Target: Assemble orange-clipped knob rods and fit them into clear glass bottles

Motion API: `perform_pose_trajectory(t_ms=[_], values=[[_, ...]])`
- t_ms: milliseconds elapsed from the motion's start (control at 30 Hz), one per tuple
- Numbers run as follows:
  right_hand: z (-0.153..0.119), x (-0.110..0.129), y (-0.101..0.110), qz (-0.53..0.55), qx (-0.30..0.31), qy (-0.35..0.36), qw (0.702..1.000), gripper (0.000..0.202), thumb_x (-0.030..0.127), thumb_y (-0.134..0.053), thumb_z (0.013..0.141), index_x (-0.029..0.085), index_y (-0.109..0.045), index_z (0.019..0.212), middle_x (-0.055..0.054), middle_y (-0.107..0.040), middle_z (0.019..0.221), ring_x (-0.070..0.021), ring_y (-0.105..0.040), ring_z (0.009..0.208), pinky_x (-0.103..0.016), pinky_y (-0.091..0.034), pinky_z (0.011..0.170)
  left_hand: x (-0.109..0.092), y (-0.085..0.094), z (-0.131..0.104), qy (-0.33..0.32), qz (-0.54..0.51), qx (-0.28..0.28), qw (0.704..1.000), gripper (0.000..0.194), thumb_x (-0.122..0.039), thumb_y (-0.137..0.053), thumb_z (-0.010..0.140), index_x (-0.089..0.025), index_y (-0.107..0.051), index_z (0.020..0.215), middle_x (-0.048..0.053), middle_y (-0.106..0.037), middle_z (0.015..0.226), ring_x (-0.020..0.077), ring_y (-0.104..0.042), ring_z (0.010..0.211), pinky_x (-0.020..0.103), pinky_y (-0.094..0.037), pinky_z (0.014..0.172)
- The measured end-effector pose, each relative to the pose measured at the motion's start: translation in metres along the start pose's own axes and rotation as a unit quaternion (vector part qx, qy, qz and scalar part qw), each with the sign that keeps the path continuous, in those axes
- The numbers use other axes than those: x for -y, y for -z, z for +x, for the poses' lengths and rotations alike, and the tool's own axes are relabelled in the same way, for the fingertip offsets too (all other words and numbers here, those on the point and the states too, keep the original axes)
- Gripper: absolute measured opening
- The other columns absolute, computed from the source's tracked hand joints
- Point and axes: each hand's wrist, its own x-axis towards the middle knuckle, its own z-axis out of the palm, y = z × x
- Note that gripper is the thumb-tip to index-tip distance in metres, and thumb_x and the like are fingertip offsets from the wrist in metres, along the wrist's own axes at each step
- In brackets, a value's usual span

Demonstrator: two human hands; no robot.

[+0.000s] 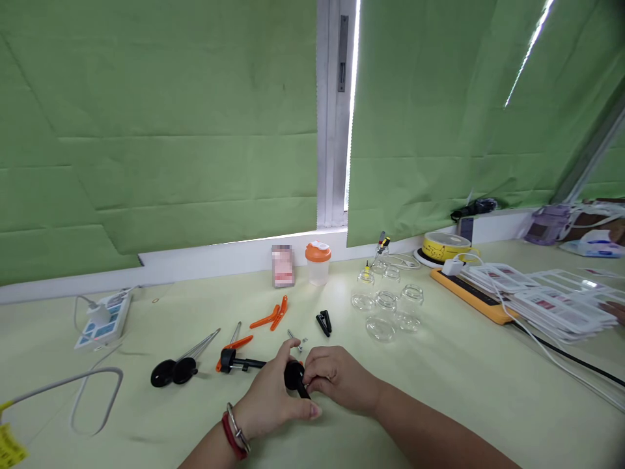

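Note:
My left hand (273, 394) curls its thumb and fingers around a black plastic part (294, 376) with a rounded head and a short arm. Against the right side of that part, my right hand (334, 376) has its fingers pinched together; whatever lies between the fingertips is hidden. A black bar with a cup-shaped end (244, 363) runs behind my left hand, and I cannot tell whether it joins the held part. Just beyond my fingers lies a small metal screw (294, 339). Two black clip-like pieces (323, 323) rest further up the table.
Orange handles (271, 314) and black discs with metal rods (173, 371) lie at left. Several clear glass jars (385, 303) and an orange-lidded cup (318, 263) stand behind. A white power strip (105, 319), an orange-edged device (471, 296) and stacked white cards (551, 299) flank the workspace.

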Motion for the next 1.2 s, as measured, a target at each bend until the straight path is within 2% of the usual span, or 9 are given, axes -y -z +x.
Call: perform_pose_trajectory(t_ms=[600,900,1200], values=[[-0.001,-0.005,-0.006,-0.018,-0.001,0.010,1.000,0.012,0.019,-0.058,0.081,0.022,-0.069,0.080,-0.001,-0.061,0.083,-0.0118,-0.060,0.075,-0.022,-0.046,0.071,-0.004,0.001,-0.001,0.002,-0.004,0.011,1.000,0.096,-0.030,-0.079,0.054,-0.025,-0.025,0.134,0.002,-0.055,0.098,0.0206,-0.054,0.088,0.033,-0.043,0.080],[0.000,-0.009,-0.010,-0.040,-0.024,0.039,0.998,0.008,0.017,-0.061,0.077,0.018,-0.064,0.070,-0.001,-0.060,0.076,-0.0114,-0.058,0.069,-0.020,-0.045,0.066,-0.001,0.001,0.000,-0.008,-0.004,0.016,1.000,0.096,-0.031,-0.080,0.054,-0.025,-0.026,0.133,0.002,-0.055,0.099,0.0194,-0.053,0.086,0.032,-0.044,0.079],[0.000,-0.008,-0.011,-0.074,-0.016,0.045,0.996,0.009,0.014,-0.058,0.076,0.019,-0.058,0.068,-0.001,-0.059,0.074,-0.0116,-0.057,0.068,-0.021,-0.044,0.065,-0.002,0.001,0.000,-0.010,-0.002,0.020,1.000,0.096,-0.030,-0.080,0.054,-0.025,-0.025,0.133,0.001,-0.056,0.098,0.0194,-0.053,0.086,0.032,-0.044,0.079]])
